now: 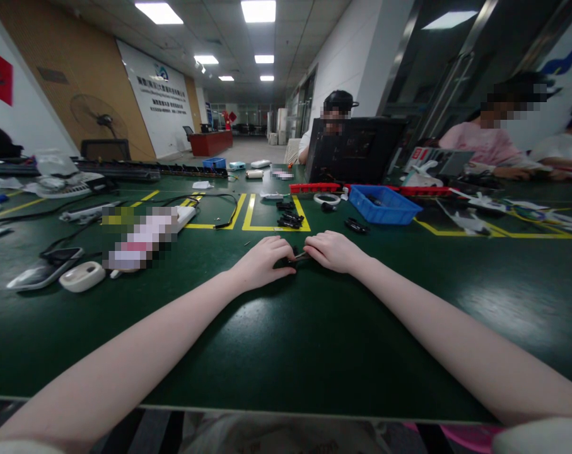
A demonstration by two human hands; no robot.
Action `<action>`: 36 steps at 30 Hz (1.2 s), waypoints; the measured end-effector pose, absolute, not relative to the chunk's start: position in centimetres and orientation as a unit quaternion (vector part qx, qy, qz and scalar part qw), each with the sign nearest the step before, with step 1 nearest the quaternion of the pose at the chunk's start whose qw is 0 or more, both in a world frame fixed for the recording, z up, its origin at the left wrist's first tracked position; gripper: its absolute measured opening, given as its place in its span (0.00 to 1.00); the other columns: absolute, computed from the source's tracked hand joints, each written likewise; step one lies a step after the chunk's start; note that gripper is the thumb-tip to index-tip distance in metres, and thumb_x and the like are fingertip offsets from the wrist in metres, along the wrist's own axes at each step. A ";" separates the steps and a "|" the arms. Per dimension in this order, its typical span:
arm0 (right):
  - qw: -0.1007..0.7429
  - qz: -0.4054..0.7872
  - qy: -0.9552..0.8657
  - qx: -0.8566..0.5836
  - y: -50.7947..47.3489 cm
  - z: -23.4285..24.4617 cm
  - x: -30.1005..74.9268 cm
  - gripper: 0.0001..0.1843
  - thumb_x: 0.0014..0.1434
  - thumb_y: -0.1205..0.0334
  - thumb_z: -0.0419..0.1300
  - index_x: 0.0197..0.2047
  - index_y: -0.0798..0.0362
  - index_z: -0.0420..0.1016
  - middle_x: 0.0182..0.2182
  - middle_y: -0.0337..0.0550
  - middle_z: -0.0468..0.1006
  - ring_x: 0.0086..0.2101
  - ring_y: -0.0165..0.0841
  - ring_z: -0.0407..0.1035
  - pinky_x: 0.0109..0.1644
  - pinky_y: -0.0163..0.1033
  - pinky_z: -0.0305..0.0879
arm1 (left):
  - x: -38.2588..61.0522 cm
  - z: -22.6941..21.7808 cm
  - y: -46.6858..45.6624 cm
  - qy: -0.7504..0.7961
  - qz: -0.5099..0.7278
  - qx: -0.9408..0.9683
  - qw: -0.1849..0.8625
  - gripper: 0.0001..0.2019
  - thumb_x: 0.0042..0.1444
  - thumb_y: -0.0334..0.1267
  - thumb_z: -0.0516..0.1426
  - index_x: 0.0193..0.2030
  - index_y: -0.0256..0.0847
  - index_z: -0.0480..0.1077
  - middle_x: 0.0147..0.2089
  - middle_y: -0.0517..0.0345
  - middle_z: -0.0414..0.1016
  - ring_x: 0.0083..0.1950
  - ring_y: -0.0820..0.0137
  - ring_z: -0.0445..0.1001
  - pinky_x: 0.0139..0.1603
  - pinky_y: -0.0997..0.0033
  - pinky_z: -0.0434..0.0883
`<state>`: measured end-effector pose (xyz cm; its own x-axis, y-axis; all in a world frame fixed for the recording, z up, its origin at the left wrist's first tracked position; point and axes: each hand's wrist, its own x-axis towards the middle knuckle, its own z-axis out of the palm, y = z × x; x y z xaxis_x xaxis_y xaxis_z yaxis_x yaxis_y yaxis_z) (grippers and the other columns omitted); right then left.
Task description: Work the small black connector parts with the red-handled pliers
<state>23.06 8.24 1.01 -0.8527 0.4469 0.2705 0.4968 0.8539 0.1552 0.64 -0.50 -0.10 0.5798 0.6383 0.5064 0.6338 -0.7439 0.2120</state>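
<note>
My left hand (pixel 267 261) is closed on a small black part (pixel 292 257), mostly hidden by the thumb and fingers. Facing it, my right hand (pixel 335 251) pinches a thin grey metal piece (pixel 301 256) whose other end meets the black part. Both hands are low over the green table (pixel 286 353). Beyond them, several black plastic pieces (pixel 290 219) lie inside a yellow taped square, and another black piece (pixel 356 225) lies to the right. A tiny metal pin (pixel 247 243) rests left of my left hand.
A blue bin (pixel 385 205) stands at the back right, beside a white tape roll (pixel 326 198). To the left are a phone (pixel 44 270), a white earphone case (pixel 82 276) and a black cable (pixel 226 221). A large black case (pixel 352 148) stands opposite; people sit beyond.
</note>
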 end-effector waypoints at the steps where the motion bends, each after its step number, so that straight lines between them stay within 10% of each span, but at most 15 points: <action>1: 0.111 -0.109 -0.957 -0.246 8.2 1.0 23.1 0.17 0.70 0.56 0.44 0.35 0.53 0.69 0.30 0.47 0.78 0.33 0.37 0.70 0.39 0.40 0.54 | 0.7 0.0 -0.5 0.356 0.287 0.889 0.005 0.07 0.60 0.38 0.62 0.42 0.41 0.70 0.44 0.56 0.74 0.48 0.63 0.72 0.53 0.60 0.68; 12: 0.110 -0.100 -0.959 -0.243 8.4 0.9 23.2 0.17 0.70 0.57 0.45 0.35 0.53 0.70 0.31 0.46 0.78 0.34 0.37 0.70 0.39 0.40 0.55 | 0.6 -0.3 -0.3 0.357 0.270 0.892 0.060 0.16 0.60 0.39 0.60 0.54 0.41 0.67 0.55 0.49 0.73 0.57 0.60 0.71 0.60 0.55 0.67; 28: 0.108 -0.097 -0.959 -0.245 8.4 0.9 23.1 0.18 0.70 0.56 0.44 0.36 0.53 0.70 0.30 0.46 0.77 0.33 0.37 0.70 0.39 0.40 0.55 | 0.3 0.3 -0.7 0.398 0.227 0.884 -0.099 0.12 0.59 0.47 0.61 0.36 0.39 0.71 0.47 0.54 0.72 0.47 0.62 0.71 0.52 0.60 0.65; 36: 0.111 -0.100 -0.956 -0.251 8.4 1.0 23.1 0.18 0.70 0.56 0.44 0.36 0.53 0.70 0.32 0.47 0.78 0.34 0.37 0.70 0.39 0.40 0.55 | 0.4 0.3 -0.7 0.429 0.196 0.881 -0.043 0.11 0.62 0.46 0.58 0.43 0.41 0.70 0.43 0.56 0.75 0.45 0.62 0.74 0.48 0.61 0.68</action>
